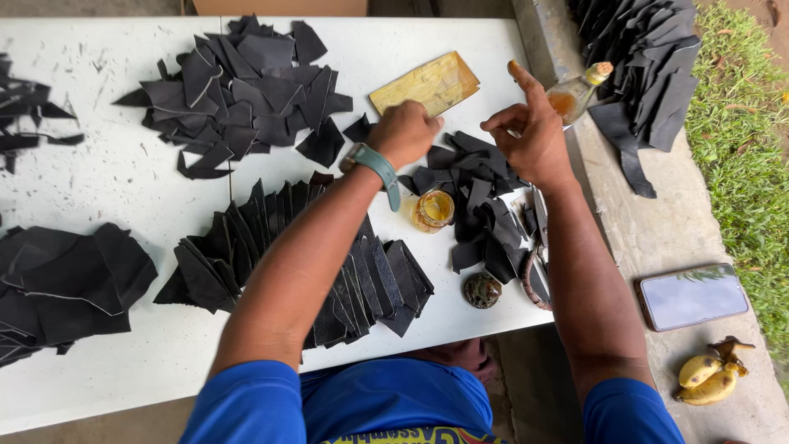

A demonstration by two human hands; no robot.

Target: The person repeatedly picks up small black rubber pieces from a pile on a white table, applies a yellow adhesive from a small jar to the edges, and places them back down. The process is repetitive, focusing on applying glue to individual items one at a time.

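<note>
My left hand (404,131): fingers curled into a loose fist, knuckles up, over the small loose heap of black leather offcuts (481,205) near the right edge of the white table (123,173); whether anything sits inside the fist I cannot tell. A teal watch strap (376,164) circles that wrist.

My right hand (530,127): forefinger raised, remaining fingers bent in, holding nothing, above the same heap's far side.

Offcuts: matte black, angular, overlapping, flat on the table.

Adjacent: small glass jar (433,210) with yellow liquid inside, touching the heap's near-left side. Yellow-stained flat wooden board (424,83) just beyond my left hand. Fanned row of black leather pieces (329,271) under my left forearm. Larger black pile (246,82) toward the far edge. Dark round lump (482,290) by the near right corner.

Off the table, on the concrete ledge (657,222): glass bottle (575,94) with amber liquid, grey phone (692,296), bananas (708,376).
</note>
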